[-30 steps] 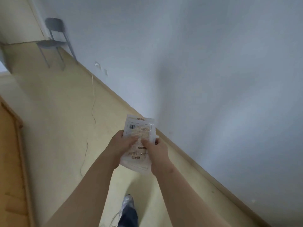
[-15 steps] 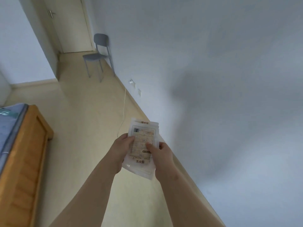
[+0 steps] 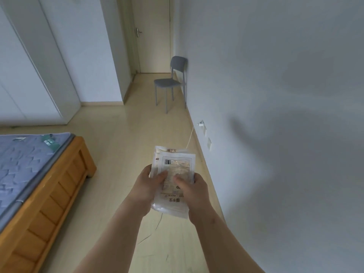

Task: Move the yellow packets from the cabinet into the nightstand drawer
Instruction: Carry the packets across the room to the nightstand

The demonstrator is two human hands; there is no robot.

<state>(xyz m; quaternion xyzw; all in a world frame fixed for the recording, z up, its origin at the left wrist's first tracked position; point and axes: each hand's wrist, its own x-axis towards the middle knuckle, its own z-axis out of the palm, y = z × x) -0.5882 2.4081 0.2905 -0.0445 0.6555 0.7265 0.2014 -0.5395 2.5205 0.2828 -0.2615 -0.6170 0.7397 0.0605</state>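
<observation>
While I've got the packets (image 3: 173, 180) stacked between both palms, my left hand (image 3: 146, 186) and right hand (image 3: 197, 191) each grip a side, thumbs pressed on top, bed (image 3: 39, 186) off to my left.

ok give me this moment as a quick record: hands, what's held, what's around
held: packets, a small stack, carried in front of the body
left hand: grips the stack's left edge, thumb on top
right hand: grips the right edge, thumb on top
bed: wooden frame at left, blue mattress
chair: grey, ahead by the right wall
door: closed, far end
nightstand: not in view
</observation>
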